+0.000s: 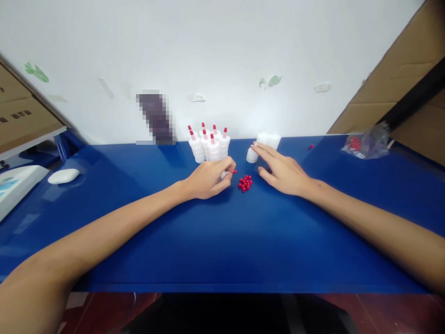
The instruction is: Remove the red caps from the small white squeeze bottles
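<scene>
My left hand (209, 178) is closed around a small white bottle with a red cap (233, 172) showing at its fingertips. Behind it stands a cluster of several white bottles with red caps (208, 143). A little pile of loose red caps (245, 183) lies on the blue table (222, 241) between my hands. My right hand (281, 171) is stretched out flat with fingers apart, its fingertips touching an uncapped white bottle (251, 156). More uncapped white bottles (268, 139) stand behind that one near the wall.
A clear plastic bag with red pieces (365, 143) lies at the right, with a stray red cap (310, 147) near it. Cardboard boxes (399, 79) lean at the right and left. A white mouse-shaped object (63, 176) and a white device (14, 185) sit at the left.
</scene>
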`<state>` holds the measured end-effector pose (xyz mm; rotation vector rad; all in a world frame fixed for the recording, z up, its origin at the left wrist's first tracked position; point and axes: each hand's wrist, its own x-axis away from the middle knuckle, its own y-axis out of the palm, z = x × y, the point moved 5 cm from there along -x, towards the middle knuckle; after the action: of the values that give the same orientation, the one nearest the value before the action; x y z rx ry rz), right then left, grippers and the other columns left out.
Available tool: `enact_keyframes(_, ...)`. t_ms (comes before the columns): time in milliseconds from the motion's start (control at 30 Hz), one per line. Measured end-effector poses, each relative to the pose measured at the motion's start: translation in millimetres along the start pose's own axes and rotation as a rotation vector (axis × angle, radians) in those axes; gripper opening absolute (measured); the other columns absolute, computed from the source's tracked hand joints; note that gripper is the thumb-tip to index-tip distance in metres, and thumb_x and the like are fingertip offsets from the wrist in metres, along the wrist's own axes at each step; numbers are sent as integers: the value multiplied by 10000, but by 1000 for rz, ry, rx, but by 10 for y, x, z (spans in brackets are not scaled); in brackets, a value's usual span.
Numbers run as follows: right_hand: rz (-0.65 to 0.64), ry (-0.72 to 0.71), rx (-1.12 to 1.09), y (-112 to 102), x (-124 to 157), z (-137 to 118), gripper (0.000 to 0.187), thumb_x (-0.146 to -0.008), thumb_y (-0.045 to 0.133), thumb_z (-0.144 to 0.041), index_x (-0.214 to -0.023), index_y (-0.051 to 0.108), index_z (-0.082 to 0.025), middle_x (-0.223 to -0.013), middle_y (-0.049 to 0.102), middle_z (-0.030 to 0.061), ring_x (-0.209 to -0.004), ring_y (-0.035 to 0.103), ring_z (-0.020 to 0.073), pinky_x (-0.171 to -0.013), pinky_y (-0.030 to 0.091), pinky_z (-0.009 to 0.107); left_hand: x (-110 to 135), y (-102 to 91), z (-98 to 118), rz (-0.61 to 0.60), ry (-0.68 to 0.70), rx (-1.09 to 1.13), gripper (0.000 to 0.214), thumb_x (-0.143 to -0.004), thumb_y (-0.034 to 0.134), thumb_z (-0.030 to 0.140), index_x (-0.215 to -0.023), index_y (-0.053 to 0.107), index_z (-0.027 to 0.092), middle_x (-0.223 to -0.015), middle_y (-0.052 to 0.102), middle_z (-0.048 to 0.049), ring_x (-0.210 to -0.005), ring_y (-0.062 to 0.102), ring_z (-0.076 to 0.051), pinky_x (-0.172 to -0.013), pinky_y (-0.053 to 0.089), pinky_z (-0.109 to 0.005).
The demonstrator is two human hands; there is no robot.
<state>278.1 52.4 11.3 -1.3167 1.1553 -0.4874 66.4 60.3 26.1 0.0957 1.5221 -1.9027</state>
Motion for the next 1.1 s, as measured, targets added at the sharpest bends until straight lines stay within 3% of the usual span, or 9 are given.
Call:
enact_keyframes(100, 68, 22, -11, -50, 8, -6, 581, -920, 481, -261, -1494, 447, -185, -1578, 458, 133, -1237, 627, 338, -977, 559, 516, 3, 10, -17, -2, -18, -6, 102, -961, 486, 279, -999, 506, 187, -871, 644, -3, -637, 532, -108, -620, 409, -249)
enact_keyframes(167, 131, 61, -15, -103, 30, -9, 507, -897, 503, -241, -1400, 520, -184, -1556, 465, 150, -1011, 707, 305, -854, 591, 496, 5, 15, -23, 9, -5, 3, 134, -964, 512, 282, -1051, 536, 183, -939, 669, -20, -718, 590, -122, -675, 452, -252)
enact_keyframes(233, 201, 80, -40, -164, 67, -32, 416, -885, 523, -224, -1297, 572, -190, -1532, 471, 161, -753, 692, 222, -718, 587, 452, 3, 14, -19, 30, 31, 15, 173, -969, 534, 276, -1110, 560, 179, -1016, 686, -41, -834, 640, -144, -758, 495, -267)
enact_keyframes(300, 252, 18, -106, -213, 110, -110, 312, -889, 530, -198, -1192, 606, -201, -1456, 538, 148, -645, 635, 164, -675, 564, 406, -2, 10, -4, 54, 85, 29, 204, -979, 547, 271, -1156, 578, 175, -1076, 694, -63, -940, 661, -164, -843, 521, -290)
enact_keyframes(500, 191, -270, -230, -221, 204, -477, 200, -938, 508, -161, -1097, 619, -209, -1052, 732, 48, -665, 634, 132, -617, 502, 279, 6, -16, 87, 112, 284, -35, 259, -999, 574, 306, -1220, 584, 173, -1078, 714, -92, -964, 678, -176, -862, 567, -317)
enact_keyframes(633, 232, -357, -169, -243, 232, -616, 112, -947, 583, -221, -1045, 625, -187, -837, 732, -1, -589, 620, 111, -557, 449, 252, 83, -44, 258, 234, 590, -277, 360, -968, 638, 374, -1251, 556, 169, -989, 727, -80, -827, 691, -162, -724, 572, -275)
enact_keyframes(700, 261, -425, -134, -257, 252, -666, 124, -964, 608, -282, -1032, 630, -181, -785, 721, -9, -576, 615, 112, -547, 434, 253, 105, -54, 305, 279, 655, -345, 375, -966, 640, 417, -1227, 550, 163, -910, 725, -53, -742, 683, -142, -650, 551, -246)
enact_keyframes(900, 247, -507, -21, -260, 275, -743, 267, -1052, 467, -318, -919, 653, -179, -776, 700, 17, -605, 595, 122, -579, 424, 271, 84, -17, 325, 237, 630, -361, 339, -1005, 547, 484, -1176, 512, 193, -867, 727, -11, -678, 685, -111, -586, 522, -219)
enact_keyframes(1100, 189, -522, 33, -214, 257, -785, 321, -1059, 425, -302, -853, 634, -174, -746, 664, 23, -563, 528, 131, -570, 382, 296, 75, 9, 346, 229, 587, -393, 179, -984, 557, 332, -1097, 523, 198, -860, 716, 3, -642, 652, -97, -551, 495, -210)
